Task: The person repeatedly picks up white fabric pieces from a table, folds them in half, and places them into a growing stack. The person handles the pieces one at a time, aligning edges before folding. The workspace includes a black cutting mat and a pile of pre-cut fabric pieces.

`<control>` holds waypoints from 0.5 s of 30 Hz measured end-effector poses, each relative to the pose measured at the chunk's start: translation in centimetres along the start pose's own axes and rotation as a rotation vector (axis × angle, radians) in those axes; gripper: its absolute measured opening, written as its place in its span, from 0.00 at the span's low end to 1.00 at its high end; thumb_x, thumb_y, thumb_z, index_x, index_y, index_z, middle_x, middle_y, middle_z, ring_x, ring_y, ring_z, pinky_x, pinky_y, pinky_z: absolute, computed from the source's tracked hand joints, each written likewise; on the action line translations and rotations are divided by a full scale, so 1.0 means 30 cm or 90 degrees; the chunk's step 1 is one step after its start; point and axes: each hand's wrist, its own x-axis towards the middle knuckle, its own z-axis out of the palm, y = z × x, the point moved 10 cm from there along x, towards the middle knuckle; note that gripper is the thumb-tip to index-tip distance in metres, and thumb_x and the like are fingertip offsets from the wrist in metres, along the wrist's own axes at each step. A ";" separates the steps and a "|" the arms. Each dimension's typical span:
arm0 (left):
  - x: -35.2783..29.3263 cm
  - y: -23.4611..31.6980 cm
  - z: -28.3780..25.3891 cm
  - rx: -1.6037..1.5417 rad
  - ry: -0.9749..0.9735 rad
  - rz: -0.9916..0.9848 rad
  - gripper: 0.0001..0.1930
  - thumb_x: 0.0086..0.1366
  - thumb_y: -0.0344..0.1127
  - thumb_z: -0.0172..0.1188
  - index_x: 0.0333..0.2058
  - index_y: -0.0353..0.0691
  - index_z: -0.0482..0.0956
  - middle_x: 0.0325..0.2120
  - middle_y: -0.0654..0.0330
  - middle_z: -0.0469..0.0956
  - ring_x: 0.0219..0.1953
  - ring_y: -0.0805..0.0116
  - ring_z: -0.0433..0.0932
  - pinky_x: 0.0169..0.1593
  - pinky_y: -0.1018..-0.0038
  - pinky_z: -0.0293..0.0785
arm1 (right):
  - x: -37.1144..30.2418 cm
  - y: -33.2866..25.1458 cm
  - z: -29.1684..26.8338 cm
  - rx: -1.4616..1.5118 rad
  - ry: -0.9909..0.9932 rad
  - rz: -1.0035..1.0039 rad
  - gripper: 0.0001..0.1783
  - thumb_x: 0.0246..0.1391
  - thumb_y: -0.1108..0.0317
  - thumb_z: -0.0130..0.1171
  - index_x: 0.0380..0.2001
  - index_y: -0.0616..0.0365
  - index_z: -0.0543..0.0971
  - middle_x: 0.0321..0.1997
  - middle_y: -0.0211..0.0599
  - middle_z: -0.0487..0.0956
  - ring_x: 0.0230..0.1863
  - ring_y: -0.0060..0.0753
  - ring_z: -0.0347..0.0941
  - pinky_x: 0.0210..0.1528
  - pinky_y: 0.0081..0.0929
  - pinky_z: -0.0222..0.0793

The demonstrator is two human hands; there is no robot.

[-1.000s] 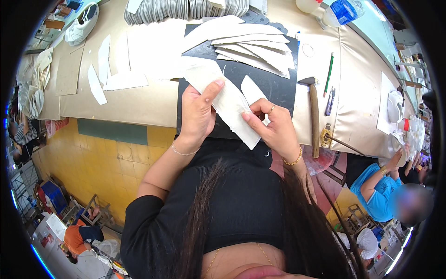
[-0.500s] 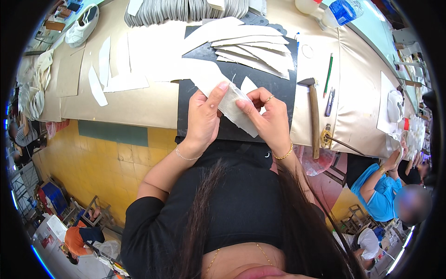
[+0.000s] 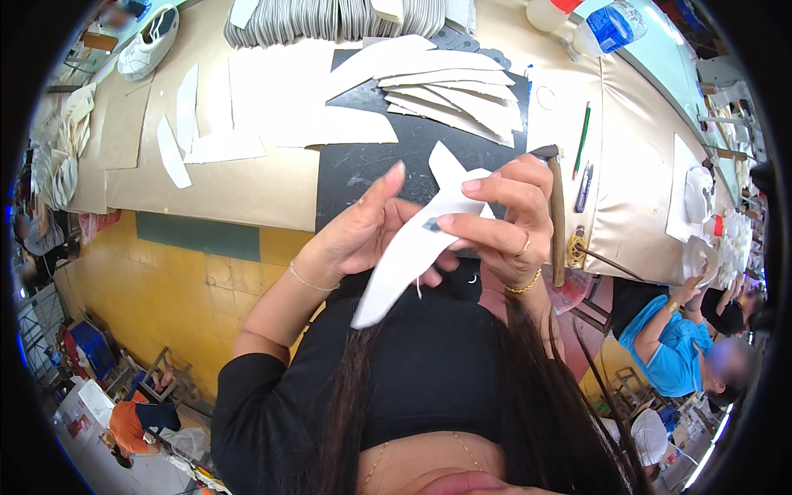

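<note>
My right hand (image 3: 521,219) pinches a curved white shoe-upper piece (image 3: 400,268) between thumb and fingers, in front of my chest. A small grey-blue mark shows on the piece near my fingertip, and a narrow pointed end sticks up past my hand. My left hand (image 3: 356,229) is open beside it, thumb raised; some of its fingers pass behind the piece and are partly hidden. Beyond both hands lies a black mat (image 3: 351,181) on the table. Several similar white pieces (image 3: 454,82) are fanned in a pile at its far side, with another white piece (image 3: 355,126) at its left.
Right of the mat lie a hammer (image 3: 558,235), a green pencil (image 3: 582,136) and a blue cutter (image 3: 584,188). Stacked grey pieces (image 3: 297,21) line the far edge, near a bottle (image 3: 610,29). A white shoe (image 3: 150,45) stands far left. A co-worker in blue (image 3: 660,338) sits at right.
The piece has been turned over and swung nearer my chest, its smooth white face now showing. My left hand has let go of it; my right hand has moved right.
</note>
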 end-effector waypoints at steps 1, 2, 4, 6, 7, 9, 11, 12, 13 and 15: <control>-0.005 0.052 -0.020 0.053 0.105 0.087 0.37 0.67 0.63 0.49 0.47 0.25 0.76 0.37 0.46 0.82 0.36 0.60 0.84 0.41 0.68 0.82 | 0.010 -0.008 -0.005 -0.013 -0.002 -0.007 0.17 0.39 0.50 0.69 0.34 0.42 0.87 0.46 0.27 0.79 0.44 0.34 0.70 0.44 0.32 0.62; -0.023 0.109 -0.043 0.104 0.209 0.179 0.29 0.67 0.53 0.58 0.48 0.26 0.76 0.38 0.50 0.82 0.38 0.64 0.83 0.43 0.70 0.81 | 0.017 -0.013 -0.010 -0.026 -0.007 -0.018 0.19 0.39 0.47 0.69 0.34 0.42 0.87 0.47 0.29 0.78 0.45 0.35 0.70 0.44 0.32 0.62; -0.045 0.165 -0.035 0.140 0.220 0.243 0.17 0.66 0.36 0.62 0.48 0.30 0.77 0.39 0.56 0.82 0.39 0.73 0.81 0.46 0.73 0.79 | -0.021 0.078 -0.030 0.023 0.054 0.119 0.28 0.41 0.40 0.67 0.39 0.50 0.85 0.48 0.39 0.76 0.47 0.40 0.72 0.50 0.34 0.68; -0.057 0.182 -0.064 0.213 0.266 0.270 0.16 0.65 0.34 0.63 0.48 0.32 0.77 0.40 0.58 0.81 0.39 0.75 0.80 0.45 0.75 0.78 | -0.079 0.187 -0.015 0.200 0.100 0.324 0.29 0.47 0.45 0.69 0.43 0.59 0.81 0.46 0.38 0.78 0.46 0.34 0.74 0.50 0.29 0.70; -0.057 0.190 -0.058 0.200 0.269 0.297 0.16 0.65 0.33 0.63 0.48 0.32 0.76 0.40 0.58 0.81 0.39 0.75 0.80 0.45 0.75 0.78 | -0.098 0.208 0.021 0.283 0.075 0.378 0.28 0.49 0.48 0.70 0.44 0.60 0.80 0.44 0.37 0.78 0.45 0.31 0.74 0.50 0.28 0.70; -0.047 0.203 -0.038 0.178 0.272 0.339 0.17 0.64 0.32 0.64 0.49 0.33 0.76 0.41 0.58 0.80 0.40 0.76 0.79 0.44 0.76 0.78 | -0.142 0.226 0.110 0.449 0.034 0.490 0.26 0.51 0.55 0.71 0.45 0.64 0.77 0.42 0.35 0.79 0.43 0.25 0.74 0.50 0.24 0.70; -0.050 0.204 -0.043 0.167 0.288 0.378 0.17 0.63 0.31 0.65 0.49 0.33 0.75 0.41 0.58 0.79 0.41 0.75 0.79 0.44 0.75 0.78 | -0.158 0.216 0.162 0.475 0.032 0.539 0.19 0.53 0.65 0.69 0.44 0.64 0.78 0.37 0.31 0.80 0.39 0.20 0.75 0.46 0.20 0.71; -0.054 0.205 -0.048 0.161 0.297 0.398 0.17 0.63 0.31 0.65 0.49 0.33 0.74 0.42 0.58 0.79 0.42 0.75 0.79 0.44 0.75 0.78 | -0.157 0.212 0.175 0.473 0.024 0.556 0.16 0.54 0.67 0.68 0.43 0.64 0.78 0.36 0.31 0.80 0.38 0.19 0.76 0.44 0.20 0.71; -0.055 0.208 -0.049 0.182 0.306 0.404 0.17 0.63 0.31 0.64 0.49 0.33 0.74 0.42 0.58 0.79 0.42 0.74 0.79 0.44 0.75 0.78 | -0.166 0.219 0.180 0.466 0.011 0.573 0.15 0.55 0.68 0.67 0.43 0.64 0.79 0.36 0.31 0.80 0.37 0.19 0.76 0.43 0.19 0.71; -0.065 0.212 -0.052 0.221 0.329 0.420 0.16 0.64 0.31 0.64 0.48 0.33 0.74 0.41 0.58 0.79 0.41 0.73 0.79 0.44 0.74 0.79 | -0.183 0.236 0.189 0.454 -0.024 0.605 0.13 0.56 0.68 0.66 0.41 0.64 0.79 0.35 0.31 0.81 0.36 0.17 0.76 0.40 0.18 0.72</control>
